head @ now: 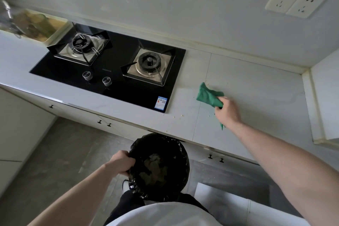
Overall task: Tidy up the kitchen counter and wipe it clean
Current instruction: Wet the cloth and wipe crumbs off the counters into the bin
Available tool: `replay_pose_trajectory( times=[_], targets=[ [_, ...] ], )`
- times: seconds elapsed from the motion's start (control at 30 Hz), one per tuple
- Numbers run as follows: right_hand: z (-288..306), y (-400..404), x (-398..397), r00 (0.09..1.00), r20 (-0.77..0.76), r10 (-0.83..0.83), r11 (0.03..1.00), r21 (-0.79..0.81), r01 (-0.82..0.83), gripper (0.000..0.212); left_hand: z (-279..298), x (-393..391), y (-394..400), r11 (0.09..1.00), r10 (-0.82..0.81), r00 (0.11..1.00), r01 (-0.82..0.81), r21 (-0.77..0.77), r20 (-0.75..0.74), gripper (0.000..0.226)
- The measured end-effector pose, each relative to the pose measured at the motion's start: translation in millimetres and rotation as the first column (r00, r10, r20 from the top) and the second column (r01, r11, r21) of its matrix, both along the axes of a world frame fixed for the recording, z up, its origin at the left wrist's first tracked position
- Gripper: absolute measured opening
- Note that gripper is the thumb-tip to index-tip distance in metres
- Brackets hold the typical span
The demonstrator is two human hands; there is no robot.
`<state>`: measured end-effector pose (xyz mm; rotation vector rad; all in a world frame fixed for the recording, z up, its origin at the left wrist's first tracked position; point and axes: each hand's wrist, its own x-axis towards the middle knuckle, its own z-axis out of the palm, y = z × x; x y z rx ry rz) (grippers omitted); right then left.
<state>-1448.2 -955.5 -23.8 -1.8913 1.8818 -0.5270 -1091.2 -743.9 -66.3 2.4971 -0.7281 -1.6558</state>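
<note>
My right hand [228, 111] grips a crumpled green cloth [208, 95] that lies on the pale counter [256, 88], right of the stove. Small crumbs [178, 116] are scattered near the counter's front edge, between the stove corner and the cloth. My left hand [122, 162] grips the left rim of a round bin lined with a black bag [159, 167], held just below the counter's front edge. Scraps lie inside the bin.
A black two-burner gas stove [113, 71] with two knobs fills the counter's left half. A tray of greenish items [38, 25] sits at the far left. Two wall sockets [295, 3] are on the backsplash. A side wall ledge [322, 106] bounds the counter on the right.
</note>
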Motion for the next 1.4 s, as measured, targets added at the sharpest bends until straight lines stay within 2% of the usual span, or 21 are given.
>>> replay_pose_trajectory(
  times=[0.1,0.23,0.33,0.43,0.57,0.8,1.0,1.2,1.4],
  targets=[
    [-13,-7,9,0.995,-0.104,0.012,0.995,0.097,-0.002,0.038,-2,0,-2,1.000,0.004,1.000,-0.004,-0.004,-0.002,0.023],
    [-35,-2,43,0.976,-0.137,0.171,0.957,0.261,-0.131,0.044,-3,0,0,1.000,-0.001,1.000,0.001,0.008,-0.006,0.023],
    [-51,-4,65,0.956,-0.198,0.216,0.946,0.284,-0.155,0.049,-2,2,2,1.000,0.013,1.000,-0.013,0.010,-0.001,0.024],
    [-52,0,83,0.922,-0.273,0.275,0.928,0.324,-0.181,0.064,-4,7,4,0.999,0.043,0.999,-0.043,0.010,0.015,0.021],
    [-56,31,112,0.892,-0.219,0.395,0.890,0.332,-0.312,0.069,-8,15,9,0.998,0.062,0.997,-0.062,0.021,0.035,0.015],
    [-55,94,133,0.901,-0.100,0.422,0.878,0.292,-0.379,0.071,-6,23,7,0.999,0.043,0.998,-0.044,0.017,0.039,0.016],
    [-38,134,136,0.830,0.066,0.555,0.777,0.316,-0.544,0.066,-4,28,8,0.999,0.037,0.999,-0.037,0.004,0.037,0.014],
    [-31,101,153,0.906,0.097,0.412,0.892,0.158,-0.423,0.060,-4,38,14,0.998,0.067,0.998,-0.067,0.012,0.017,0.017],
    [-41,88,195,0.907,0.011,0.422,0.857,0.322,-0.403,0.062,-2,56,12,0.998,0.060,0.998,-0.060,0.002,-0.014,0.018]
  ],
)
